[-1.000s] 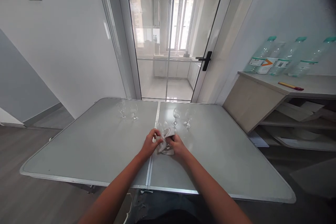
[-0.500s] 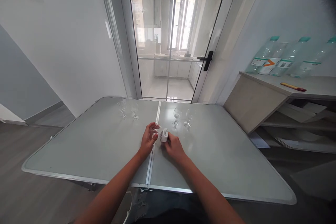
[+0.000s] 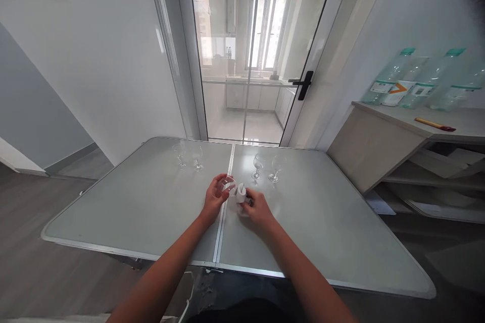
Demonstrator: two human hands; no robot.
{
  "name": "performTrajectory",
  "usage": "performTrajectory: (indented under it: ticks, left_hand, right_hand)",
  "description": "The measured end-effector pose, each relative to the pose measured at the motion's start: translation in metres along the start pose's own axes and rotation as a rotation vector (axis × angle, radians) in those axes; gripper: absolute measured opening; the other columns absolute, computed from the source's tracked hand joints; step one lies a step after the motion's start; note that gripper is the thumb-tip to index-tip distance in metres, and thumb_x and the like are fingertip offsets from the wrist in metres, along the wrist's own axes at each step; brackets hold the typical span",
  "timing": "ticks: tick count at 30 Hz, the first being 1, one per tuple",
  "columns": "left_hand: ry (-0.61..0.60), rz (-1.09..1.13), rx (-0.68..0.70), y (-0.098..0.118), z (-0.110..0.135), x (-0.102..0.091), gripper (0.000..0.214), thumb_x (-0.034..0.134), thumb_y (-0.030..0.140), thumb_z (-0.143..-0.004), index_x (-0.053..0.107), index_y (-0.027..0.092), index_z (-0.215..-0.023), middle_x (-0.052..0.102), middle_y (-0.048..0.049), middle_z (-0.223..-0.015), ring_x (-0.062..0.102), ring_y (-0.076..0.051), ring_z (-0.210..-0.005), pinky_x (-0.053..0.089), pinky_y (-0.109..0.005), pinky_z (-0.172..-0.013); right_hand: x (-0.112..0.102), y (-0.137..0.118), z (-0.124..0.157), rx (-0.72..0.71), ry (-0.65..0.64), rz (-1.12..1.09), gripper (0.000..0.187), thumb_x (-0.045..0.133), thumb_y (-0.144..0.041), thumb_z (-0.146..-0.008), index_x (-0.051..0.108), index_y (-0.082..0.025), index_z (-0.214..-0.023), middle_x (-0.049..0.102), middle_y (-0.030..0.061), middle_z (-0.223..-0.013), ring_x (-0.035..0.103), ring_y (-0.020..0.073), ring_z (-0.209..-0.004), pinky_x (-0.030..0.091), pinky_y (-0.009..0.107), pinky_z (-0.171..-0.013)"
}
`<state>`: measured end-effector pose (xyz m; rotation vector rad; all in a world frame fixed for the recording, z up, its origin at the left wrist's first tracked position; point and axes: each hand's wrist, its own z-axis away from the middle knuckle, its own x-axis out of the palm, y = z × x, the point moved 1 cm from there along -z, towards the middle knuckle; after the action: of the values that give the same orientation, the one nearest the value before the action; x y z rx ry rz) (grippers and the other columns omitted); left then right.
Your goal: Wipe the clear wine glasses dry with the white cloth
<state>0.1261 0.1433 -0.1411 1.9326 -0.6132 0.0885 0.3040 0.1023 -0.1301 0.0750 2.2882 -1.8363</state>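
grey table [image 3: 341,222], metal-edged. left hand [image 3: 217,196], loosely curved. right hand [image 3: 258,207], pinched closed. clear glass [image 3: 229,182], between the hands over the table, bowl gripped by the left. white cloth [image 3: 241,194], gripped by the right, beside the bowl.

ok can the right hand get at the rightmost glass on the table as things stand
Probably yes: nothing seems to stand between the right hand and the rightmost glass, though that hand holds a white cloth.
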Motion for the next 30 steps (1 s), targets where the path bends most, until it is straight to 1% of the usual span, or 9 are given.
performTrajectory:
  ticks: [3,6,10,13,16,20,24,27,30]
  left_hand:
    - [0.034,-0.01,0.022,0.002,-0.002,0.0,0.057,0.08,0.037,-0.085,0.055,0.024,-0.134,0.06,-0.0126,-0.133,0.057,-0.027,-0.127,0.045,-0.052,-0.115]
    - [-0.02,0.007,0.0,0.005,-0.001,0.001,0.058,0.081,0.037,-0.083,0.055,0.023,-0.133,0.06,-0.0133,-0.133,0.057,-0.028,-0.128,0.045,-0.053,-0.115]
    - [-0.096,0.072,-0.067,0.007,0.001,0.002,0.062,0.082,0.042,-0.081,0.055,0.022,-0.133,0.06,-0.0144,-0.133,0.055,-0.03,-0.13,0.045,-0.054,-0.114]
    - [-0.09,0.097,-0.072,0.007,0.001,0.002,0.063,0.084,0.043,-0.08,0.056,0.022,-0.132,0.06,-0.0138,-0.131,0.055,-0.03,-0.13,0.046,-0.053,-0.114]
    - [-0.041,0.067,-0.039,0.006,-0.002,0.002,0.06,0.085,0.039,-0.079,0.056,0.023,-0.129,0.061,-0.0126,-0.129,0.057,-0.028,-0.127,0.045,-0.052,-0.115]
    - [0.015,0.043,-0.028,0.006,-0.004,0.002,0.06,0.086,0.036,-0.077,0.055,0.025,-0.128,0.059,-0.011,-0.13,0.058,-0.026,-0.125,0.047,-0.052,-0.113]
    - [-0.055,0.055,-0.055,0.01,-0.001,0.005,0.061,0.087,0.038,-0.077,0.055,0.025,-0.128,0.058,-0.0123,-0.13,0.057,-0.028,-0.125,0.047,-0.053,-0.112]
    - [-0.083,0.074,-0.061,0.012,-0.001,0.007,0.062,0.087,0.04,-0.076,0.056,0.025,-0.127,0.058,-0.0127,-0.129,0.057,-0.029,-0.125,0.047,-0.055,-0.111]
    - [-0.004,0.082,-0.011,0.013,-0.004,0.004,0.06,0.087,0.037,-0.076,0.055,0.027,-0.126,0.056,-0.0107,-0.13,0.055,-0.027,-0.127,0.044,-0.055,-0.114]
  right_hand:
    - [0.006,0.001,0.0,-0.077,0.137,0.143,0.007,0.062,-0.022,-0.076,0.065,-0.02,-0.082,0.063,0.0069,-0.088,0.052,0.0242,-0.093,0.04,0.034,-0.085]
    - [0.007,0.004,-0.002,0.003,0.065,0.04,0.007,0.063,-0.022,-0.073,0.065,-0.019,-0.079,0.063,0.0043,-0.08,0.055,0.0222,-0.083,0.043,0.031,-0.077]
    - [-0.001,0.007,-0.004,0.073,-0.08,-0.055,0.019,0.063,-0.03,-0.075,0.071,-0.015,-0.084,0.064,0.004,-0.073,0.057,0.0185,-0.064,0.044,0.029,-0.061]
    - [-0.004,0.006,-0.002,0.084,-0.095,-0.073,0.024,0.062,-0.034,-0.078,0.073,-0.014,-0.087,0.064,0.0041,-0.072,0.056,0.0173,-0.06,0.043,0.029,-0.059]
    - [-0.003,0.003,-0.001,0.046,0.002,-0.035,0.017,0.066,-0.03,-0.076,0.074,-0.017,-0.083,0.063,0.0033,-0.073,0.056,0.019,-0.07,0.042,0.029,-0.064]
    - [0.001,0.002,0.001,-0.029,0.212,0.005,0.008,0.064,-0.019,-0.071,0.072,-0.019,-0.073,0.062,0.0044,-0.077,0.053,0.0212,-0.086,0.04,0.029,-0.077]
    - [0.0,0.009,-0.004,0.005,0.255,-0.069,0.01,0.067,-0.023,-0.07,0.069,-0.018,-0.062,0.056,-0.0002,-0.06,0.05,0.0169,-0.067,0.038,0.028,-0.065]
    - [-0.005,0.015,-0.009,0.052,0.251,-0.163,0.014,0.073,-0.03,-0.071,0.072,-0.016,-0.069,0.061,0.0004,-0.062,0.052,0.0163,-0.06,0.039,0.029,-0.059]
    - [-0.01,0.018,-0.01,0.068,0.358,-0.251,0.023,0.071,-0.039,-0.077,0.072,-0.017,-0.084,0.067,0.003,-0.072,0.056,0.0171,-0.063,0.044,0.03,-0.06]
